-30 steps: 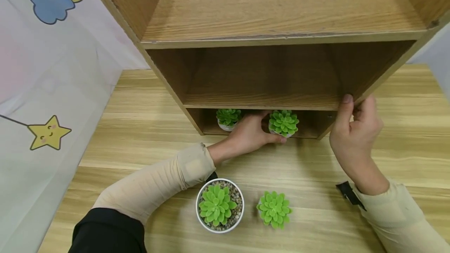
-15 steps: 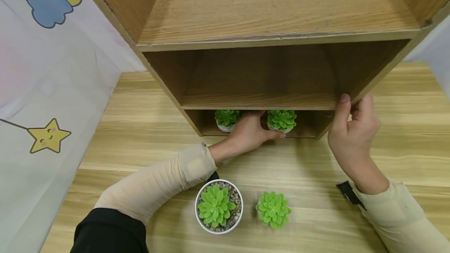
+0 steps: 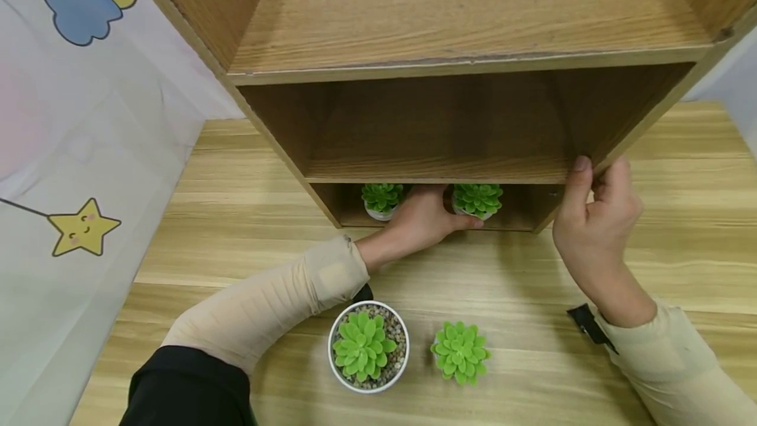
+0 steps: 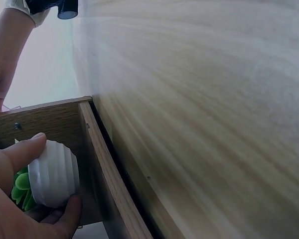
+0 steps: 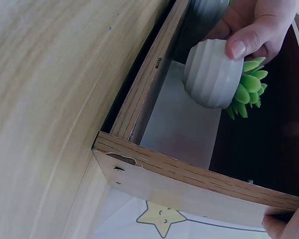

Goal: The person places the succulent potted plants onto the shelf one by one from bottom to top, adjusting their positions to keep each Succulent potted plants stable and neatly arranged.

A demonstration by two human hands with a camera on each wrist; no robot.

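My left hand (image 3: 422, 215) reaches into the bottom compartment of a wooden shelf unit (image 3: 467, 66). Thumb and fingers hold the ribbed white pot (image 4: 54, 174) of a small green succulent (image 3: 478, 198), right of the compartment's middle. In both wrist views the pot seems raised off the compartment floor. Left of that hand, inside the same compartment, stands another potted succulent (image 3: 382, 198), partly hidden under the shelf board. My right hand (image 3: 597, 229) grips the unit's right side panel, thumb at the front edge and fingers bent behind it.
In front of the unit, a larger succulent in a round white pot with pebbles (image 3: 390, 373) and a small succulent (image 3: 460, 352) stand on the wood-grain table (image 3: 520, 288). The larger pot is close to my left forearm. A printed cloth (image 3: 118, 137) borders the left side.
My left hand and the held succulent have shifted slightly deeper into the bottom compartment. My right hand keeps its grip on the side panel, and the other plants stay put.
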